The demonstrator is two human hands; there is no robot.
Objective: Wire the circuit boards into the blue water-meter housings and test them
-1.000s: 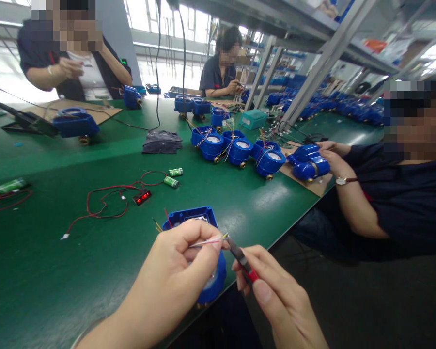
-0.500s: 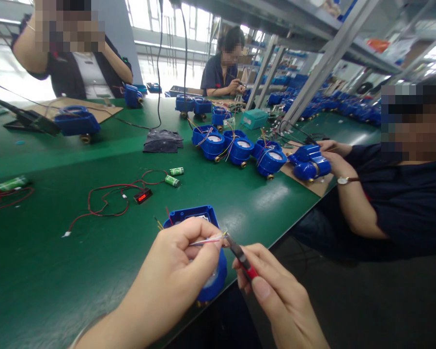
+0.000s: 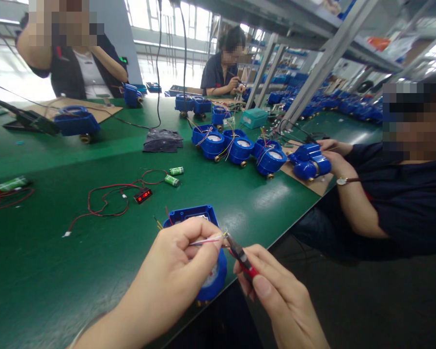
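Thin coloured wires are pinched between the thumb and fingers of my left hand, with their ends sticking out to the right. My right hand is closed around red-handled pliers. The tips of the pliers meet the wire ends just beside my left thumb; whether the jaws grip them is too small to tell. Under my left hand, at the table's edge, stands a blue water meter with an open box at its back. My left hand covers much of the meter. More wires rise from its left side.
On the green table lie a small red-digit display with leads, green batteries and a dark cloth. Several blue meters stand farther back. A co-worker at right handles another meter; two more people sit across.
My hands, the wires and the pliers stay almost in place, the pliers turning slightly. The display's red digits have changed. The person at the far left has shifted their arms.
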